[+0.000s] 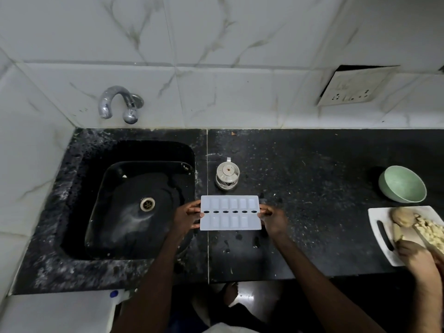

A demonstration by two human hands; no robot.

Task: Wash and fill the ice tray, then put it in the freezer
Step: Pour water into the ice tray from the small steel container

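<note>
A pale blue ice tray (230, 212) with two rows of cells and a middle row of oval holes is held level over the black counter, just right of the sink. My left hand (187, 216) grips its left end and my right hand (272, 218) grips its right end. The black sink (134, 203) with a metal drain (147, 204) lies to the left. A chrome tap (117, 103) juts from the tiled wall above the sink; no water is running.
A small metal lidded pot (227, 175) stands just behind the tray. At the far right are a green bowl (402, 183) and a white cutting board (384, 227) with chopped food, a knife (385, 235) and another person's hand (418, 259). A wall socket (353, 88) sits above.
</note>
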